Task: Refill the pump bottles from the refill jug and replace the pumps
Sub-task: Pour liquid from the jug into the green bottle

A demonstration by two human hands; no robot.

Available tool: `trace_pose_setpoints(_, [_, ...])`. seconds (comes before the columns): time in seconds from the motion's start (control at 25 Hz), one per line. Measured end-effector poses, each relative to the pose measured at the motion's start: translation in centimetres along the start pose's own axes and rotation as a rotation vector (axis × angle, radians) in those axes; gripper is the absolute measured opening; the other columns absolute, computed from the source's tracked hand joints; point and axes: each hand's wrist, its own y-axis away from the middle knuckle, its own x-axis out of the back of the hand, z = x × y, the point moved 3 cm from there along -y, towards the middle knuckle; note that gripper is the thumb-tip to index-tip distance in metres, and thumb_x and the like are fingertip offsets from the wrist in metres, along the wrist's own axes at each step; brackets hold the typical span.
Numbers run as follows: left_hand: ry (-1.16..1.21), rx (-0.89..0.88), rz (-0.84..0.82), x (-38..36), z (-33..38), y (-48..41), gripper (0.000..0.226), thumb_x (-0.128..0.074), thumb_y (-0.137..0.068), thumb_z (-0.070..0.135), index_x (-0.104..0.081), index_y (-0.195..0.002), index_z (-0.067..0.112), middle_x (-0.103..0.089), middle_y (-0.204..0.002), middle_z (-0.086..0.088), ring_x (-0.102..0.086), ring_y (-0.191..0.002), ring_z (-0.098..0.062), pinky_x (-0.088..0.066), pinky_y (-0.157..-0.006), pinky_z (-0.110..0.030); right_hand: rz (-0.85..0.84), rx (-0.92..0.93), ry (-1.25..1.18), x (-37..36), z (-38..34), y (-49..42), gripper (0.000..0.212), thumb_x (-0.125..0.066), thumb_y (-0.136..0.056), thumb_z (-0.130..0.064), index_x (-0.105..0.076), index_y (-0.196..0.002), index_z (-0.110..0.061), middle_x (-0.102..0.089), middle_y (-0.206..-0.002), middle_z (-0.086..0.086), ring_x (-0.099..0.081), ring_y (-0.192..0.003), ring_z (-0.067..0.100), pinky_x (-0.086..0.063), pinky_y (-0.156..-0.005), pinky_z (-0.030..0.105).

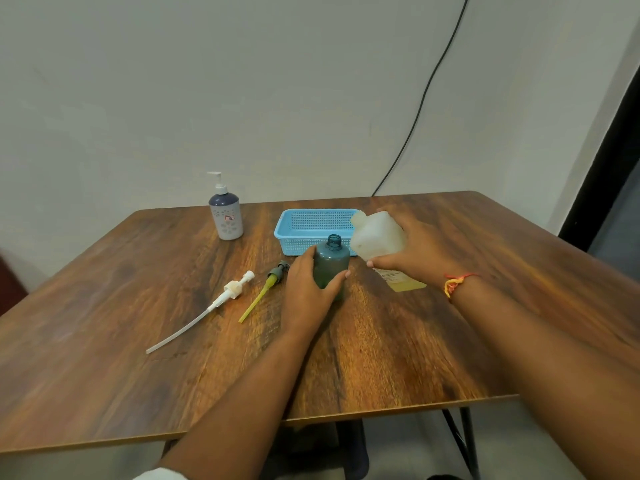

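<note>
Spreading across most of the view, a dark wooden table (104, 341) carries everything. A light blue mesh basket (311, 223) sits near its far edge.

Just in front of the basket and to its right, the translucent white refill jug (377, 237) is tilted, its spout leaning left towards the green bottle. The right hand (415, 251) grasps the jug, fingers wrapped round its side. A pale yellow label shows low on the jug, its print too small to read.

Far left stands a white pump bottle (225, 216) with its pump fitted. It bears a small red-edged label whose writing cannot be read.

The green bottle (332, 265) stands upright at the middle, neck open, touching the basket's front. The left hand (308, 289) curls round its body.

Left of that hand lie a white pump (235, 289) with a long tube and a green pump (268, 282) with a yellow tube, near each other but apart.

An orange and yellow thread (453, 282) circles the right wrist.
</note>
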Motion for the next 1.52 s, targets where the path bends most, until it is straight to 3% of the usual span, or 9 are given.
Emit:
trace_pose_setpoints(0.24, [-0.054,-0.044,-0.012,-0.1,0.1,0.3,0.085,-0.075,-0.085,0.056,-0.039,-0.153,0.020,-0.053,-0.146,0.002,-0.051,-0.130,-0.014,-0.051,-0.106,-0.040,-0.066,0.073,0.193,0.0,0.3,-0.8,0.098,-0.092,-0.060,-0.045,-0.042,-0.143,-0.040,-0.056,-0.136,-0.006,-0.053,-0.117,0.022,-0.050,-0.081,0.032])
trace_pose_setpoints(0.32, [-0.059,-0.050,-0.015,-0.1,0.2,0.2,0.085,-0.073,-0.085,0.057,-0.038,-0.154,0.021,-0.052,-0.147,0.002,-0.049,-0.132,-0.013,-0.051,-0.107,-0.040,-0.076,0.089,0.234,0.4,0.3,-0.9,0.100,-0.092,-0.061,-0.044,-0.040,-0.146,-0.039,-0.055,-0.139,-0.005,-0.051,-0.118,0.019,-0.047,-0.081,0.030])
trace_pose_setpoints(0.48, [-0.079,-0.077,-0.024,-0.3,0.6,0.3,0.084,-0.071,-0.088,0.055,-0.036,-0.155,0.017,-0.049,-0.150,0.000,-0.045,-0.137,-0.014,-0.044,-0.113,-0.035,-0.091,0.108,0.273,0.8,0.5,-1.0,0.099,-0.093,-0.063,-0.040,-0.039,-0.146,-0.039,-0.053,-0.142,-0.006,-0.047,-0.120,0.017,-0.047,-0.085,0.030])
trace_pose_setpoints(0.64, [-0.087,-0.085,-0.014,-0.1,0.6,0.5,0.086,-0.071,-0.089,0.054,-0.034,-0.156,0.015,-0.047,-0.152,-0.002,-0.042,-0.140,-0.014,-0.040,-0.114,-0.032,-0.120,0.103,0.288,0.4,0.3,-1.0,0.101,-0.091,-0.063,-0.043,-0.036,-0.148,-0.041,-0.053,-0.143,-0.008,-0.050,-0.124,0.019,-0.055,-0.091,0.041])
trace_pose_setpoints(0.96, [-0.085,-0.096,-0.006,0.0,0.6,0.6,0.086,-0.071,-0.089,0.053,-0.034,-0.157,0.015,-0.047,-0.151,-0.001,-0.042,-0.139,-0.013,-0.039,-0.114,-0.030,-0.139,0.116,0.370,0.7,-0.7,-1.1,0.105,-0.087,-0.064,-0.049,-0.030,-0.151,-0.042,-0.051,-0.147,-0.005,-0.048,-0.129,0.023,-0.053,-0.097,0.053])
trace_pose_setpoints(1.16, [-0.095,-0.117,-0.003,-0.1,0.7,0.5,0.085,-0.071,-0.090,0.052,-0.035,-0.156,0.013,-0.048,-0.150,-0.002,-0.042,-0.138,-0.014,-0.037,-0.113,-0.028,-0.151,0.157,0.482,1.3,-1.7,-1.2,0.103,-0.087,-0.066,-0.048,-0.032,-0.152,-0.038,-0.054,-0.144,-0.005,-0.051,-0.126,0.022,-0.054,-0.094,0.049])
trace_pose_setpoints(1.52, [-0.123,-0.128,-0.013,0.0,0.9,0.7,0.084,-0.071,-0.091,0.051,-0.034,-0.156,0.013,-0.046,-0.150,-0.002,-0.041,-0.138,-0.013,-0.032,-0.107,-0.021,-0.219,0.144,0.570,1.8,-3.3,-1.4,0.107,-0.088,-0.068,-0.047,-0.029,-0.156,-0.035,-0.051,-0.149,-0.004,-0.048,-0.132,0.025,-0.049,-0.102,0.053])
